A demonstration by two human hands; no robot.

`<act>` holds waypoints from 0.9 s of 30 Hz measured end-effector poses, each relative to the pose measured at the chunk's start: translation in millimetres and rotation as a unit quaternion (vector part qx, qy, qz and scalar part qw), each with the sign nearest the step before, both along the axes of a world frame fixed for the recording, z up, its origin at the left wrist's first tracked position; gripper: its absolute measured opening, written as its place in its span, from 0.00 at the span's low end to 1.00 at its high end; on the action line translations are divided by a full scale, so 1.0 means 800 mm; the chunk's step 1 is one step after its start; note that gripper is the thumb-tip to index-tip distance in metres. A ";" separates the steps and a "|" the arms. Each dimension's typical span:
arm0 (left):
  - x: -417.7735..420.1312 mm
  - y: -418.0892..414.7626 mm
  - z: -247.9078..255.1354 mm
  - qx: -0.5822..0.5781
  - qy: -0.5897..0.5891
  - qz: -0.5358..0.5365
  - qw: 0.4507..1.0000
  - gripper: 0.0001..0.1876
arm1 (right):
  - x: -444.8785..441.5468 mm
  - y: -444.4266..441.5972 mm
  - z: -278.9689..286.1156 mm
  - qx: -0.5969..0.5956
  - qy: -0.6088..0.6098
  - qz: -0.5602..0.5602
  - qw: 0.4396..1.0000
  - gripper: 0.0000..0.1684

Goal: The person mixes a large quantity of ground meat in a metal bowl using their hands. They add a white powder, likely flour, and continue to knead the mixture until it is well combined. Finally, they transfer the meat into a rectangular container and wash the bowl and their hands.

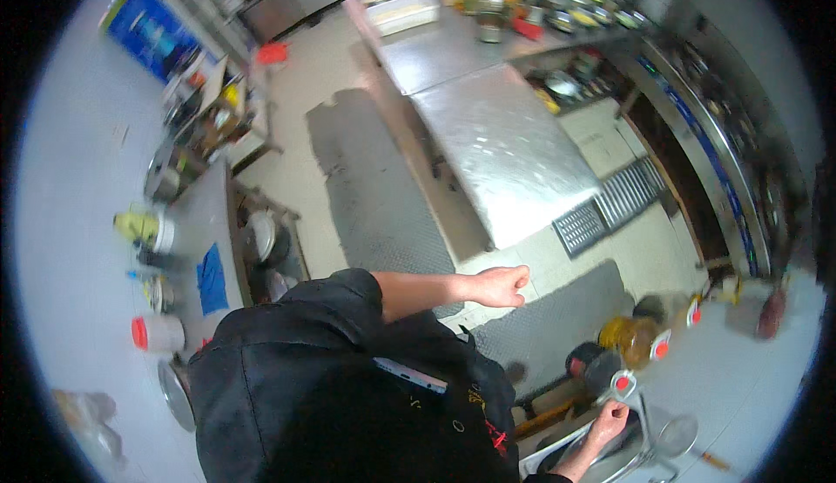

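Note:
My left hand [501, 286] is in front of my body, above the tiled floor, its fingers curled in and nothing visible in them. It is nearest to the corner of a stainless-steel table [503, 150]. Lower right, my right hand [609, 419] is over the edge of a metal sink [617, 463], beside the faucet [643, 421]. Its fingers are curled; whether they hold something small is unclear. Just beyond that hand is a dark jug [593, 367] near a white-and-red cap [622, 384]. A phone-like flat object [411, 376] sticks out of my black jacket [313, 385].
Grey rubber mats [379, 189] cover parts of the floor. A floor drain grate [581, 228] lies by the table. Oil jugs [630, 339] and a strainer [678, 435] are near the sink. A side counter [202, 235] holds a blue cloth [212, 280]; a long steel range [705, 143] runs along the right.

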State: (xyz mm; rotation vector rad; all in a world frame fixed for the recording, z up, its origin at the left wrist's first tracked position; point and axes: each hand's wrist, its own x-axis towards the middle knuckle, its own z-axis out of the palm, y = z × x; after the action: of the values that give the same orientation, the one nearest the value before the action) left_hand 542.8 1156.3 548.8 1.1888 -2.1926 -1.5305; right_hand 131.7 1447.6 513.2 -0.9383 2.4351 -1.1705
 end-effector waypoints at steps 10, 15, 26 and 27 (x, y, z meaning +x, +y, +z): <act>0.405 -0.012 0.017 0.051 0.014 0.471 0.880 0.23 | 0.331 -0.442 0.112 0.075 -0.016 0.274 0.959 0.26; 0.554 0.088 0.001 -0.019 0.056 0.740 0.670 0.26 | 0.502 -0.631 0.085 -0.041 0.136 0.525 0.839 0.27; 0.924 0.349 -0.118 0.005 -0.387 0.841 0.379 0.46 | 1.034 -0.660 0.082 0.083 -0.150 0.850 0.497 0.51; 0.946 0.351 -0.122 0.051 -0.415 0.831 0.367 0.46 | 1.052 -0.652 0.071 0.071 -0.110 0.868 0.480 0.49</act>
State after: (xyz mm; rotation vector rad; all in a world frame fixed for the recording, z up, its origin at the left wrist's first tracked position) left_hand 1299.7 1436.7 451.3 2.8531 0.1294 0.0806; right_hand 973.5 925.7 570.1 -1.9836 0.3239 -0.1163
